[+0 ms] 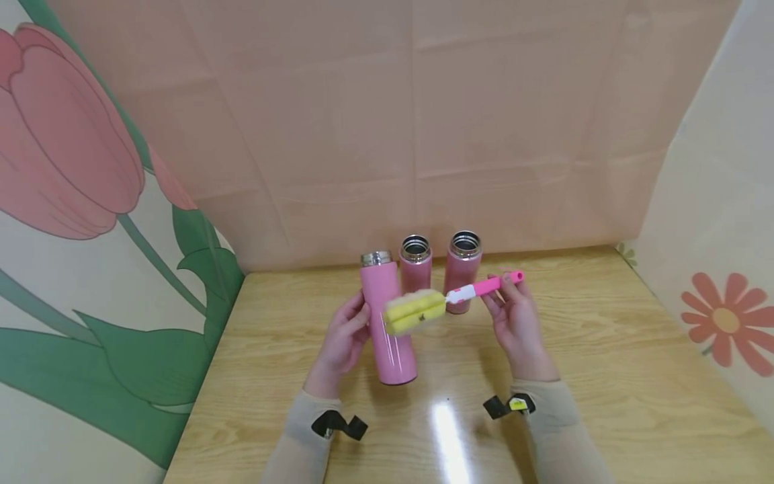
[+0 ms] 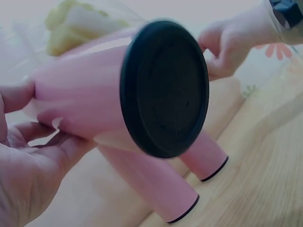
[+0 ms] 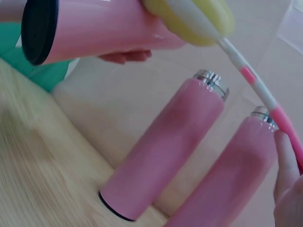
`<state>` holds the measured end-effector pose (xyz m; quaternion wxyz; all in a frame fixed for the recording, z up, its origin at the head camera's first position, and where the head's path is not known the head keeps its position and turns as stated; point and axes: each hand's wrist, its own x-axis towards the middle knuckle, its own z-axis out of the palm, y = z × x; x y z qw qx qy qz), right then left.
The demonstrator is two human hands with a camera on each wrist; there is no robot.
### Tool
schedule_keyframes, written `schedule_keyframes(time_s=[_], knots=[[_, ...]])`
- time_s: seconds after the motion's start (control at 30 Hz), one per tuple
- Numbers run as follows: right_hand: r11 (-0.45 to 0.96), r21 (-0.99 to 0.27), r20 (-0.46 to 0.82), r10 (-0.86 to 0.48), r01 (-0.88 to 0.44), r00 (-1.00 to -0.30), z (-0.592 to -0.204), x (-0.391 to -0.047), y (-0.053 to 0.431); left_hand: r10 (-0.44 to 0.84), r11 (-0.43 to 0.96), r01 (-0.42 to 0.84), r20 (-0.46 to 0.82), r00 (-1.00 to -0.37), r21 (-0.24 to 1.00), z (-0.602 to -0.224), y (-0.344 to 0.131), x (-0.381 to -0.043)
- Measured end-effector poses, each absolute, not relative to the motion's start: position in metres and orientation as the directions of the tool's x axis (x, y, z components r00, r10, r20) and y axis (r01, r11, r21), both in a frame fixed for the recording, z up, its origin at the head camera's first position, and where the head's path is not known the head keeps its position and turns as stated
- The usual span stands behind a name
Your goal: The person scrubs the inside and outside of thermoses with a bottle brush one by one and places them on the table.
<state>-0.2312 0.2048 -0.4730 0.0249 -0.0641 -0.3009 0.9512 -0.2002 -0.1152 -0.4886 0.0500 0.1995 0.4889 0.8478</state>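
My left hand (image 1: 345, 339) grips a pink thermos bottle (image 1: 396, 359) by its side, lifted and slightly tilted, with its steel neck bare at the top. Its dark base (image 2: 165, 90) faces the left wrist camera. In my right hand (image 1: 519, 326) is a bottle brush (image 1: 462, 294), pinched by its pink handle (image 3: 284, 120). The yellow sponge head (image 1: 414, 312) points left and overlaps the bottle's front in the head view. Behind these, two more pink thermos bottles stand upright without lids, one at the left (image 1: 417, 269) and one at the right (image 1: 464, 265).
A wood-grain table (image 1: 272, 323) spreads under everything. A pinkish cloth (image 1: 338, 134) hangs at its back edge, close behind the standing bottles. Flower-patterned panels (image 1: 91, 269) flank the table on both sides.
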Motion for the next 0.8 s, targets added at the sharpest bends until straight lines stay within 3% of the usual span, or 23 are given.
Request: schedule_keyframes(time_s=[0.2, 0.47, 0.8], knots=[[-0.898, -0.435, -0.127, 0.128, -0.061, -0.984, -0.471, -0.231, 0.201, 0.328, -0.482, 0.122, 0.308, -0.893, 0.868, -0.489, -0.111, -0.199], [-0.909, -0.394, -0.154, 0.21, -0.135, -0.966, -0.467, -0.228, 0.197, 0.263, -0.264, 0.145, 0.215, -0.941, 0.954, -0.488, -0.109, -0.202], [-0.926, -0.332, -0.15, 0.242, -0.181, -0.959, -0.46, -0.224, 0.195, 0.245, -0.169, 0.167, 0.205, -0.948, 0.972, -0.483, -0.11, -0.199]])
